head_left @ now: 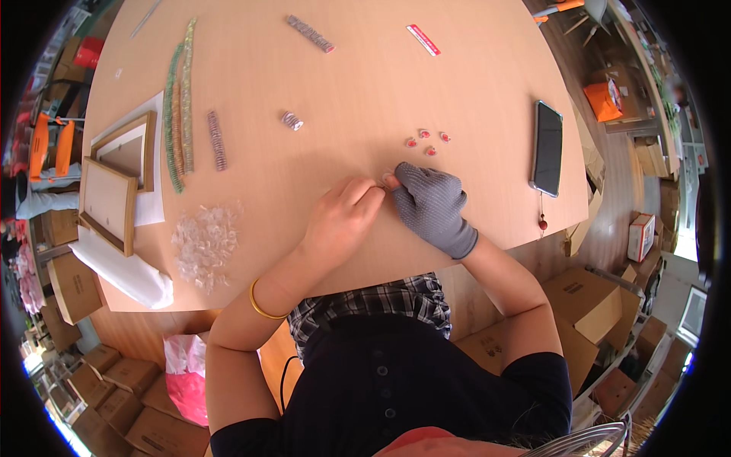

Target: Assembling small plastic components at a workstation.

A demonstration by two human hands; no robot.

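Bare left hand [343, 219]: angled inward, fingers pinched, contents indistinct.
Grey fabric-gloved right hand [434, 204]: fingers curled inward, contents indistinct.

Scene is viewed from wearer's head (L cam of a side-by-side pair), aimed steeply down at close range. Tabletop [358, 91] is seen from above, w/ L hand [346, 217] & gloved R hand [434, 204] nr ctr; wearer's torso [381, 358] is caught at btm, floor [617, 167] is pushed toward fisheye-bent rim.
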